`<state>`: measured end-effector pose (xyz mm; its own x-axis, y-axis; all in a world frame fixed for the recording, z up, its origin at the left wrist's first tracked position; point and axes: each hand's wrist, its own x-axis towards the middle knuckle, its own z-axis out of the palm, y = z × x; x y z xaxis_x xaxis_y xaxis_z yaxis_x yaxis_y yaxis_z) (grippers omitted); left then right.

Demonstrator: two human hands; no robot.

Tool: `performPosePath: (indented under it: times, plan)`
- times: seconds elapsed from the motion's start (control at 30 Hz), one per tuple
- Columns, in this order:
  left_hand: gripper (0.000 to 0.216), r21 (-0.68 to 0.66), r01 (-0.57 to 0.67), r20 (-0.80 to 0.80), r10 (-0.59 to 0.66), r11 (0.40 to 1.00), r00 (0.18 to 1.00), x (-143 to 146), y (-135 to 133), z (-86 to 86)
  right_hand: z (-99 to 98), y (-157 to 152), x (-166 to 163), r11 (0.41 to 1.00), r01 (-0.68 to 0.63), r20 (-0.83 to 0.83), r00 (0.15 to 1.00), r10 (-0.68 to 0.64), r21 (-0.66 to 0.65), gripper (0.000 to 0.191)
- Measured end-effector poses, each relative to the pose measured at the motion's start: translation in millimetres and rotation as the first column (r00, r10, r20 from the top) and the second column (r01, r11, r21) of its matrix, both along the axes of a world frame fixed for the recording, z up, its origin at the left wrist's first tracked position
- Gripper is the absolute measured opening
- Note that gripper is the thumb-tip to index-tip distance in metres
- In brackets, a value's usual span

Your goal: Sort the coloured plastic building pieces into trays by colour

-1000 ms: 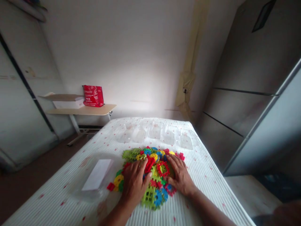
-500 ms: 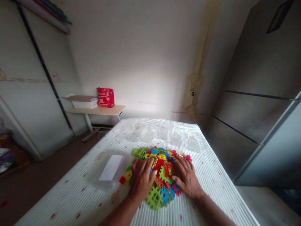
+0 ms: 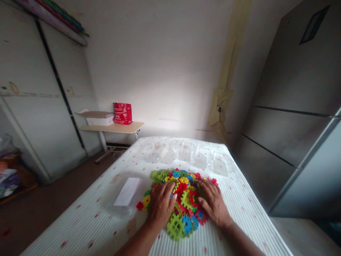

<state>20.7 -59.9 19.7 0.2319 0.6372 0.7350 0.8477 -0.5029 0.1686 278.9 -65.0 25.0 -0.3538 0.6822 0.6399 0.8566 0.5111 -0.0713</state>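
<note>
A heap of plastic building pieces (image 3: 183, 202) in green, red, yellow and blue lies spread on the bed, some square with notched edges, some like gears. My left hand (image 3: 162, 202) rests flat on the heap's left side, fingers stretched forward. On the right side lies my right hand (image 3: 213, 202), its fingers extended and thumb apart over the pieces. Neither hand grips a piece that I can see. Pieces directly beneath both palms are hidden. Left of the heap stands a clear plastic tub (image 3: 121, 210) with a white paper slip (image 3: 128, 192) on it.
Several clear plastic containers (image 3: 185, 152) form a row across the far part of the white dotted bedcover (image 3: 87, 227). Beyond, at left, a small table (image 3: 128, 127) bears a red bag (image 3: 123, 113) and a white box (image 3: 99, 121). A grey refrigerator (image 3: 287, 117) rises at right.
The camera view has shifted slightly, so everything sits a little lower and to the right. Near my right hand, some pieces have shifted slightly. Both hands stay spread on the heap.
</note>
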Motion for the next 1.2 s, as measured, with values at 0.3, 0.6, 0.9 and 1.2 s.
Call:
performPosePath:
  times: [0.3, 0.6, 0.9, 1.2]
  plan:
    - [0.026, -0.166, 0.109, -0.103, -0.127, 0.98, 0.987, 19.1, 65.8, 88.3, 65.1, 80.0, 8.1, 0.947, 0.293, 0.122, 0.953, -0.278, -0.13, 0.037]
    - [0.038, -0.339, 0.075, -0.258, -0.17, 0.938, 0.951, 68.7, 170.0, 67.7, 56.9, 124.9, -3.7, 0.893, 0.357, 0.327, 0.908, -0.263, -0.275, 0.043]
    - [0.025, -0.339, 0.121, -0.265, -0.218, 0.933, 0.939, 63.7, 161.2, 51.8, 60.1, 107.4, -1.8, 0.903, 0.303, 0.309, 0.928, -0.208, -0.303, 0.046]
    - [0.032, -0.316, 0.164, -0.229, -0.243, 0.934, 0.943, 52.9, 142.9, 56.5, 55.2, 97.3, 0.9, 0.889, 0.301, 0.286, 0.936, -0.206, -0.344, 0.052]
